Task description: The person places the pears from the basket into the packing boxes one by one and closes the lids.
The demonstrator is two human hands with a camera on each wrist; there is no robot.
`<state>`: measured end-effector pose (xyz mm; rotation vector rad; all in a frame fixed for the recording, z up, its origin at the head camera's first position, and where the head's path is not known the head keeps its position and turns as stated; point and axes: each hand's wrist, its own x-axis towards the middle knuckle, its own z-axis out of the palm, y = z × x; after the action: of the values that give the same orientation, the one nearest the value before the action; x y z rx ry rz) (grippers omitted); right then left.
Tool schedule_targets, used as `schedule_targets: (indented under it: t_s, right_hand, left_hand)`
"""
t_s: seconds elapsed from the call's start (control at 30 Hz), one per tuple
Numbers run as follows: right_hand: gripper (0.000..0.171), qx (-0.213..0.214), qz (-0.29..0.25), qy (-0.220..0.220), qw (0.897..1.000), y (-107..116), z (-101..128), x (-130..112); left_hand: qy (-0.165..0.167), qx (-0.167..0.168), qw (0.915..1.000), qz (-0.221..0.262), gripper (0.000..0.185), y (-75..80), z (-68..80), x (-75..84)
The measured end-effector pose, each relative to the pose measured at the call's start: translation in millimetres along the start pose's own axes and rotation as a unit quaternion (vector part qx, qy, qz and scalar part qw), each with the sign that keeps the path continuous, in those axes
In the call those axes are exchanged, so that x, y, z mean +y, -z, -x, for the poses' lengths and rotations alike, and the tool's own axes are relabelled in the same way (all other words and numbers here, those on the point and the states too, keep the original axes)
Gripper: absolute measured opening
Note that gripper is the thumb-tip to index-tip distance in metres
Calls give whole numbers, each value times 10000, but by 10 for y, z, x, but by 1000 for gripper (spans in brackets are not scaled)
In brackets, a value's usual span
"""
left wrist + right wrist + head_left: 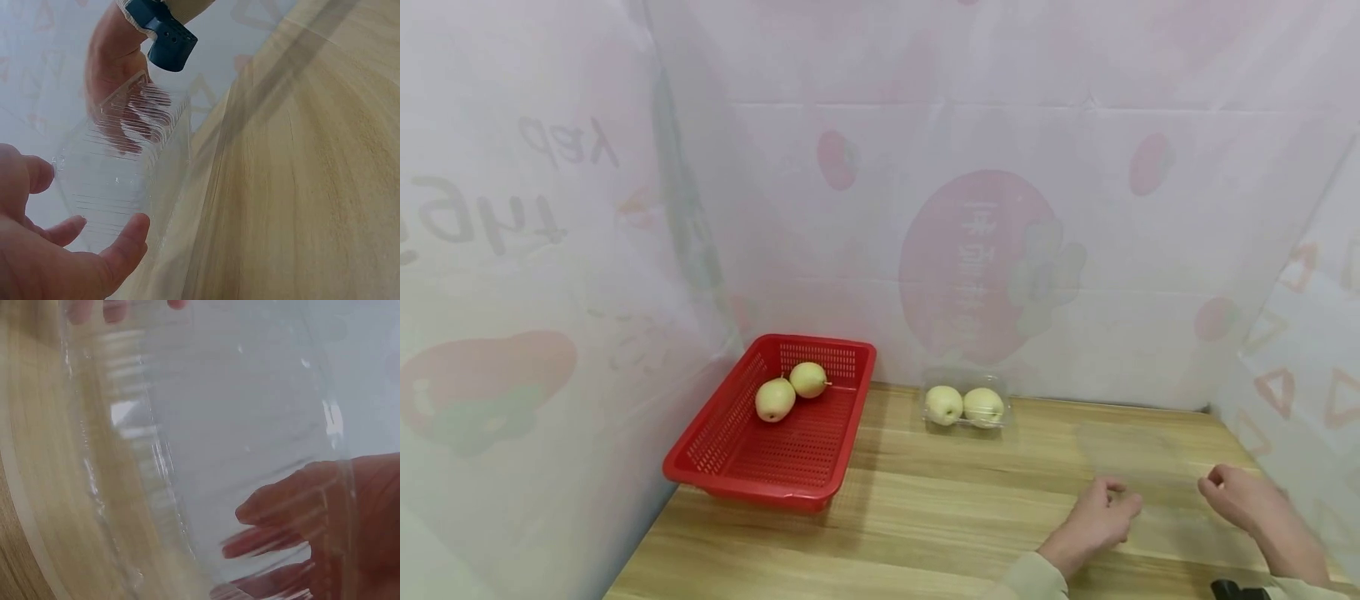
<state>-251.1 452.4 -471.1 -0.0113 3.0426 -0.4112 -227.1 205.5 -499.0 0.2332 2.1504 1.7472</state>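
An empty clear plastic clamshell box (1153, 479) is held up between both hands at the right end of the wooden table (925, 517). My left hand (1116, 498) pinches its left edge with curled fingers. My right hand (1213, 483) grips the opposite edge. In the left wrist view the ribbed box (119, 175) sits between my thumb and fingers (125, 240), and the right hand (115, 75) shows behind it. Through the box wall (206, 437) in the right wrist view I see my right fingers (281, 512).
A red mesh basket (752, 454) with two yellow pears (775, 399) stands at the back left. Beside it a second clear box (966, 406) holds two pears. Printed white sheets wall in the table on three sides.
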Motion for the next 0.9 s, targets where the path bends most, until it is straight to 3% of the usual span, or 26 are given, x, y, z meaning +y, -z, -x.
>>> schedule_targets:
  t_s: [0.13,0.33,0.47,0.7,0.9]
  right_hand:
    - [38,-45,-134,8,9999,-22,18,-38]
    - [43,-299,-954,-145,9949,-78,55,-86]
    - [44,-313,-986,37,9946,-91,38,-110]
    - [50,-648,-1954,-197,9784,-133,61,-108]
    - [47,-584,-2184,0,9741,-217,81,-93]
  left_hand:
    - [-25,247,9996,131,27,39,-11,-13]
    - [9,640,9976,253,24,122,-46,-42]
    - [-36,739,9969,284,17,176,-79,-76]
    - [-153,802,9959,394,6,286,-109,-125]
    - [-242,872,9954,302,4,418,-105,-157]
